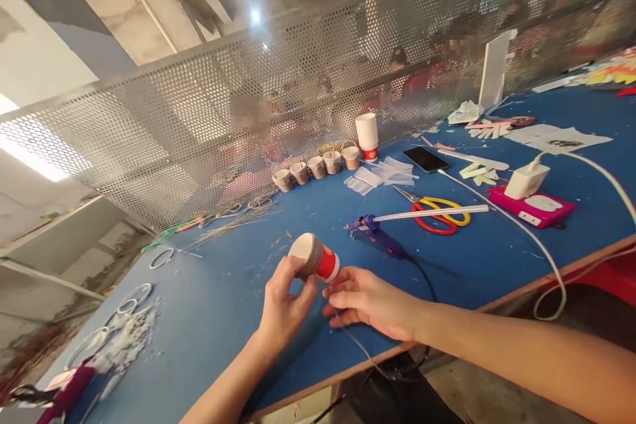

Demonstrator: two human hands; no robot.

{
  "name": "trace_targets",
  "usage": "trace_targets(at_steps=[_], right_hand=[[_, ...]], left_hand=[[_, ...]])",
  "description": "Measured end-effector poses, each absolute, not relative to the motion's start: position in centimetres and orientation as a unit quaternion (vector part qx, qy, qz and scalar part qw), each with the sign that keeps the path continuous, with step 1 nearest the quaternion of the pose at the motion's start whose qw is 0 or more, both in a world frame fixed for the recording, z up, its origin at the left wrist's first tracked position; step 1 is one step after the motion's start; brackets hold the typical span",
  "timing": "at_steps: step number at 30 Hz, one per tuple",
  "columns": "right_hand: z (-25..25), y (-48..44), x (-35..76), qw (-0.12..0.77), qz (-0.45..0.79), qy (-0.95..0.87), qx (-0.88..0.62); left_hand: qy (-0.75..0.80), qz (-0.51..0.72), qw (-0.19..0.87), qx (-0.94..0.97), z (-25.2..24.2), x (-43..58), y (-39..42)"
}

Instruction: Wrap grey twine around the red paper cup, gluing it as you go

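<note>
Paper cup [320, 260]: held tilted just left of the glue gun [371, 232], its open mouth turned left and its base right.
Left hand [285, 301]: the cup's wall is pinched between thumb and fingers.
Right hand [365, 299]: fingers are partly curled beside the cup's base, nearer than the glue gun; a thin strand [356, 344] is seen below them, but whether it is pinched cannot be told.
Near edge: the tabletop's brown border is crossed by the right forearm, nearer than the glue gun.
Far edge: bounded beyond the glue gun by a perforated screen [199, 119], before which five small cups [317, 166] are lined.
Left room: a broad stretch of blue tabletop [213, 305] is shown left of the glue gun, bordered by grey scraps [130, 338].
Right room: narrowed right of the glue gun by scissors [418, 200] and a pink power strip [529, 209].
</note>
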State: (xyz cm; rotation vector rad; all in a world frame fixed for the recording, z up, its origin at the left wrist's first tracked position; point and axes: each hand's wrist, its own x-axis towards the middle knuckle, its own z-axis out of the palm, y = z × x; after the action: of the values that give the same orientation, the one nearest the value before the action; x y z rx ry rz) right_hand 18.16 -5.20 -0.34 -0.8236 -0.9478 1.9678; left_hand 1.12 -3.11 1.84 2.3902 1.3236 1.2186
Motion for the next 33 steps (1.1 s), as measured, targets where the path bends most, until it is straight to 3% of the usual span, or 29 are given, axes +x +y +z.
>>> trace_targets(at_steps=[4, 10, 15, 23, 33], right_hand=[[0.2, -4.7, 18.4, 0.362, 0.768, -0.385, -0.362], [0.2, -4.8, 20.0, 0.444, 0.438, -0.654, -0.429], [-0.1, -5.4, 19.8, 0.479, 0.270, -0.702, -0.454], [-0.6, -5.9, 19.3, 0.503, 0.201, -0.682, -0.491], [-1.0, -6.5, 18.7, 0.523, 0.208, -0.657, -0.501]], left_hand=[[0.445, 0.405, 0.054, 0.797, 1.9, 0.9, -3.1], [0.454, 0.373, 0.097, 0.803, 1.8, 1.3, -3.5], [0.482, 0.332, 0.176, 0.791, 2.4, 2.1, -4.3], [0.486, 0.313, 0.297, 0.760, 3.1, 2.3, -4.6], [0.487, 0.298, 0.351, 0.742, 3.3, 2.1, -4.8]])
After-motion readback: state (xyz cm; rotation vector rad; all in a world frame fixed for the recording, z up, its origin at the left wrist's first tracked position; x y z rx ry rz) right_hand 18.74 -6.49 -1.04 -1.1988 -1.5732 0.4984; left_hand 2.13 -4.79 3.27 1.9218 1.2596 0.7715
